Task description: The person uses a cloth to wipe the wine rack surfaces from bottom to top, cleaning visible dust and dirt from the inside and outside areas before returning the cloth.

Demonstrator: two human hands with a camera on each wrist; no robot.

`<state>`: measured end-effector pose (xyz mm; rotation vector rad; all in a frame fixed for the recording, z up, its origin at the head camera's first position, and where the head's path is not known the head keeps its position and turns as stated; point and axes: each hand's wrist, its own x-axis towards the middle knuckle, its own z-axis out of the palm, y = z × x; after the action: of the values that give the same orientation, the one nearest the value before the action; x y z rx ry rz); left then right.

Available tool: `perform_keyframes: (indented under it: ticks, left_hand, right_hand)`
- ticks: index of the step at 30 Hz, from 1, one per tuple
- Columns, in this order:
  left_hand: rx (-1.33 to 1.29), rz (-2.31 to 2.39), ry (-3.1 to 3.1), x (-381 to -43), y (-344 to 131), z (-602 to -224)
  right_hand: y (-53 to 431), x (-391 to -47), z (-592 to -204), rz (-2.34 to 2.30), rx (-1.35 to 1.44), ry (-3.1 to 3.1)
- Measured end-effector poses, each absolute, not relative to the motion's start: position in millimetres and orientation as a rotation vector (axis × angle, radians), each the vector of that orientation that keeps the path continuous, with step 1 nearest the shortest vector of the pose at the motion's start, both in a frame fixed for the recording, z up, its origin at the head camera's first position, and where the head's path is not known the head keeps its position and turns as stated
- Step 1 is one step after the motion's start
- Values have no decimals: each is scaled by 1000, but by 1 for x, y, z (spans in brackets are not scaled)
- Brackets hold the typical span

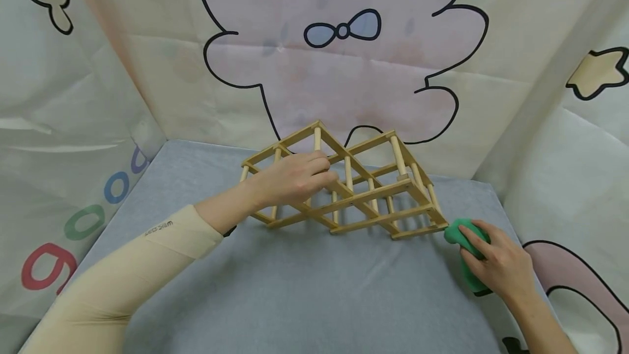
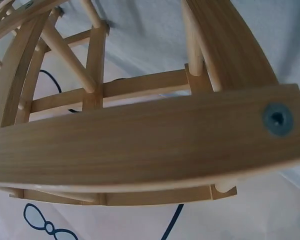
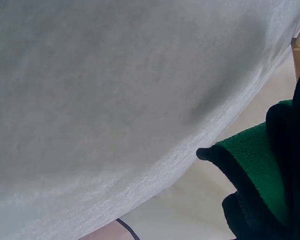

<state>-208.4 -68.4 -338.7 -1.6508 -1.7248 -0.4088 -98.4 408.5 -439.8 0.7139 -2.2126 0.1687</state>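
Grained tan on the wooden rack point(image 2: 140, 142); grey-blue on its screw point(image 2: 278, 119). Bright green on the cloth point(image 1: 461, 235), near-black at its edges. Grey-blue across the table cover point(image 1: 295, 288), cream on the sleeve point(image 1: 147, 266), black-outlined pale pink on the cartoon figure point(image 1: 344, 70), light blue in its bow tie point(image 1: 342, 30).

Shows a pale, creased backdrop point(image 1: 162, 75) behind, printed with a large pinkish, black-outlined figure point(image 1: 339, 75) wearing a blue bow tie point(image 1: 342, 30). Meets at left a pale side sheet point(image 1: 34, 163) with coloured rings point(image 1: 106, 188), at right another sheet point(image 1: 585, 146) with a yellow star point(image 1: 597, 74). Has blue-grey cloth point(image 1: 295, 294) below. Gets soft light, with faint shadows on the cloth.
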Motion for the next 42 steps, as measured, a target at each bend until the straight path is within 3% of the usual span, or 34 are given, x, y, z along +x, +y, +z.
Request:
perform_keyframes:
  ticks: [15,22,33,42]
  left_hand:
    - [-1595,-304,-1733,-215,-70,-338]
    - [-1427,-542,-1789,-205,-110,-337]
    - [-1104,-628,-2080,-175,-200,-397]
    - [-1022,-597,-2230,-155,-226,-432]
  right_hand:
    - [410,-94,-440,174,708,-2213]
    - [410,-91,-438,182,701,-2213]
    - [407,-92,-435,186,742,-2181]
    - [404,-91,-435,195,767,-2191]
